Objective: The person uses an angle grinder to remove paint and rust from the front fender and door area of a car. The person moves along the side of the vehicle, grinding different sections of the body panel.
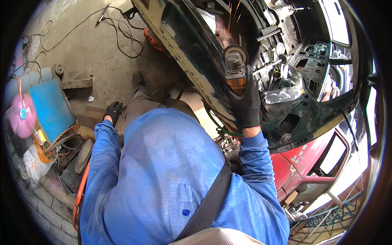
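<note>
In a black glove, my right hand is closed around an angle grinder with a grey head and an orange-brown body. Its round disc is up against the inside of a car body, beside the long dark green and beige sill. Orange sparks fly away from it toward the far side. My left hand, gloved in black too, hangs low beside my leg, near a wooden beam. Its fingers are loosely spread and hold nothing that I can see.
A clear plastic bottle lies among parts inside the car body. A red car stands at the right. On the left are a blue panel, a pink round object and hoses. A black cable loops over the concrete floor.
</note>
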